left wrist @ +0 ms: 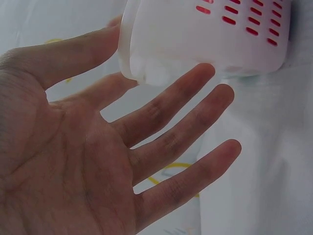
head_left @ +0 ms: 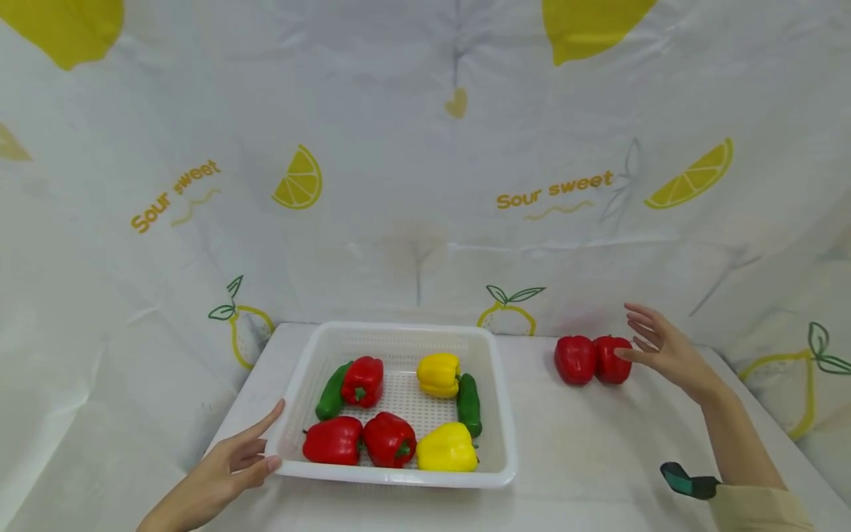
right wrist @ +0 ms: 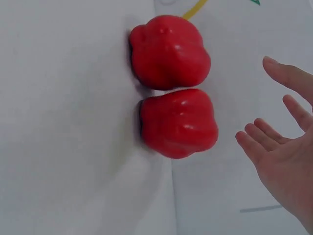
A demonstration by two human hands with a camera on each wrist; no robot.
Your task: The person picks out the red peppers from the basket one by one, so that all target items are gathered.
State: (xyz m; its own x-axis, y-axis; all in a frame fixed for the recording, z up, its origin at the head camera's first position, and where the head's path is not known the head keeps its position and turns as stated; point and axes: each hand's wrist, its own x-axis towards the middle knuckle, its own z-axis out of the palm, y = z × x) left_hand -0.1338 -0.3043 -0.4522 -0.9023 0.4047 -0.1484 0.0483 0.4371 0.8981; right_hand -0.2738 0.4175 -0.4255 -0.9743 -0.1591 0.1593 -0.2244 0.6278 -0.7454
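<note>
In the head view, a white plastic basket [head_left: 392, 476] holds three red bell peppers [head_left: 388, 440], two yellow bell peppers [head_left: 447, 448] and two green cucumbers [head_left: 468, 405]. My left hand [head_left: 229, 469] is at the basket's left rim, its thumb and forefinger reaching the edge; whether they press on it is unclear. In the left wrist view, the other fingers [left wrist: 176, 142] extend loosely below the basket's side. Two more red bell peppers [right wrist: 179, 123] sit side by side at the back right. Beside them hovers my right hand [right wrist: 288, 161], fingers spread, holding nothing.
Basket and peppers stand on a white-covered table [head_left: 565, 443]. A white curtain [head_left: 399, 148] with lemon prints hangs right behind the table. A dark and green band [head_left: 688, 482] is at the right wrist, near a beige sleeve [head_left: 758, 508].
</note>
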